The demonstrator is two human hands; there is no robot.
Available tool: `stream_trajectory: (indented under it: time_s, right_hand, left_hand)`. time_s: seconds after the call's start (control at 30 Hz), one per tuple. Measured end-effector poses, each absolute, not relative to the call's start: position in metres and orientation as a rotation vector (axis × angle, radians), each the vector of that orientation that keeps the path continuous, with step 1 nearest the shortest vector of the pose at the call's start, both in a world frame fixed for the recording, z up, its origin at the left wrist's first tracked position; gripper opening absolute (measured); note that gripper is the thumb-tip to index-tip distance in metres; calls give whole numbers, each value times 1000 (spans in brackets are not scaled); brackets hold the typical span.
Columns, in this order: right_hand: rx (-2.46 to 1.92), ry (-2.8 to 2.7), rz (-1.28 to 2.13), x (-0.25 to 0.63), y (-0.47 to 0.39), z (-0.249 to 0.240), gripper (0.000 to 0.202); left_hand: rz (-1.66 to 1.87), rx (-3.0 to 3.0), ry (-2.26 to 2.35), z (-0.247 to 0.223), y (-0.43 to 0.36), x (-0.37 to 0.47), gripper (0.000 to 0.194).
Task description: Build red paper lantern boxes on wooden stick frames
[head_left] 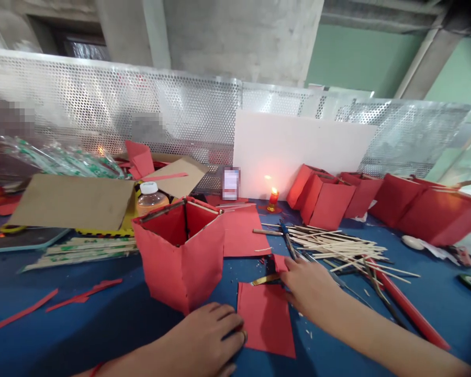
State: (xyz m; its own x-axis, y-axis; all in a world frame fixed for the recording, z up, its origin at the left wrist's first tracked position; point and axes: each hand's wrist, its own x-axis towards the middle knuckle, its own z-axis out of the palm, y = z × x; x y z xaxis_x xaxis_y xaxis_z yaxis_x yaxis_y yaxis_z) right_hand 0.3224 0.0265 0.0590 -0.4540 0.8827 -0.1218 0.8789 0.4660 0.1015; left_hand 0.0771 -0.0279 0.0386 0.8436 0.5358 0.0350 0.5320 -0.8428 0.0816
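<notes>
One red sheet (265,319) lies on the surface (325,358), just right of my loosely curled left hand (206,340) and nearer me than my right hand (308,283), which touches a small red piece (280,263), both grips unclear.

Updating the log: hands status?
Left hand beside flat red sheet. Right hand at small red piece. Open-topped red box upright. Gold-coloured strip at sheet's far edge.

Matt paper box (184,267) (slightly wrinkled), bare wooden sticks (335,243)
</notes>
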Motion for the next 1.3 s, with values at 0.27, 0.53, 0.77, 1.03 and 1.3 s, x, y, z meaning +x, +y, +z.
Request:
stream_trajectory:
  time_s: [0.27,0.53,0.77,1.03,1.3]
  right_hand:
    - [1594,2601,-334,339,39,33,42]
    - [1604,2711,-595,341,42,32,19]
    - [1514,2763,-677,327,32,24,38]
    - [1561,2853,-743,323,27,51,14]
    - [1388,3160,-425,334,15,58,8]
  left_hand:
    - [92,2956,960,6,-12,91,40]
    - [201,2717,1096,23,0,87,36]
    - [138,2748,1082,7,-2,74,59]
    - [1045,1990,1051,-25,-1,75,78]
    - [1017,1605,902,10,-6,99,38]
